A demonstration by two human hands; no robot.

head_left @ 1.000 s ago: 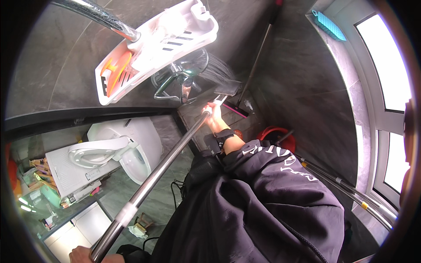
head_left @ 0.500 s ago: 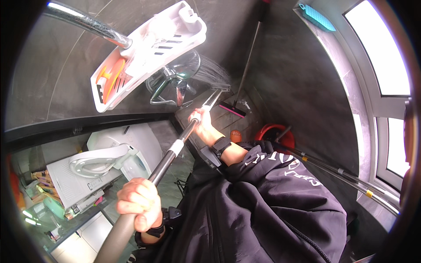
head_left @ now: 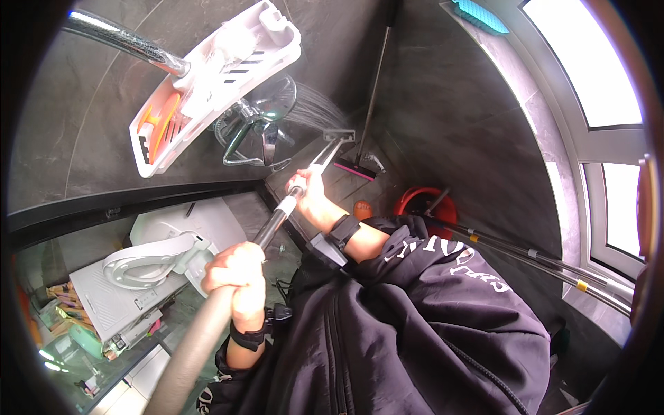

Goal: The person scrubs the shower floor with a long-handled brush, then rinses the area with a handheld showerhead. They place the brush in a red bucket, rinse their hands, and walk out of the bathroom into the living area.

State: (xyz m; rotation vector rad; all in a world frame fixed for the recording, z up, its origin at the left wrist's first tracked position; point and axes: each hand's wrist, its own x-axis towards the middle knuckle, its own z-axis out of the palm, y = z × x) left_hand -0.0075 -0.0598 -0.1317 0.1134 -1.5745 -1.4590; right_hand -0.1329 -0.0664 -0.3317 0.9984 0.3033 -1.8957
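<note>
Both my hands grip the pole of a long-handled mop (head_left: 277,218) that runs slantwise from my lower left toward the far wall. My left hand (head_left: 235,270) is closed round the pole above its thick grey grip. Farther along, my right hand (head_left: 308,191) wraps the pole near a white collar. The mop's flat rectangular head (head_left: 339,135) is at the far end, low by the corner. Water sprays toward it from a shower head (head_left: 275,97) on the left wall.
A white shelf (head_left: 228,86) holds an orange-handled item. A pink-edged broom (head_left: 355,169) leans in the corner. A red bucket (head_left: 453,207) and several poles (head_left: 532,259) stand right. Beyond the black-framed partition is a toilet (head_left: 155,259). A window (head_left: 588,62) is at right.
My left hand has moved forward along the pole, closer to my right hand. The mop's head looks turned broader side on. The whole view has shifted slightly.
</note>
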